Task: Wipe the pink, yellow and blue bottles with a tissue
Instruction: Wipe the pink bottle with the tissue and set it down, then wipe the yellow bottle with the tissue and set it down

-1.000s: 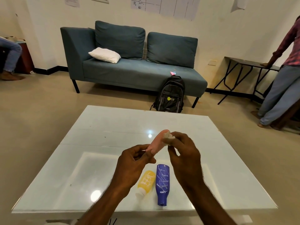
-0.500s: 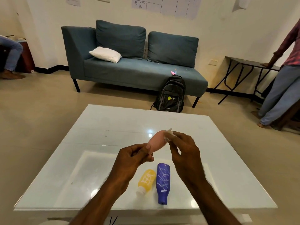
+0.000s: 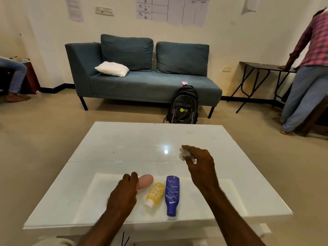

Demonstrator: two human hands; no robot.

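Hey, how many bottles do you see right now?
3. The pink bottle is leftmost, gripped by the left hand; the yellow bottle lies in the middle and the blue bottle rightmost, side by side on the table. None seems hidden.

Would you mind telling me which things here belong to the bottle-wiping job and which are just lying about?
In the job: pink bottle, held by the left hand; yellow bottle; blue bottle; tissue, pinched in the right hand.
Lying about: backpack; sofa; pillow; folding table.
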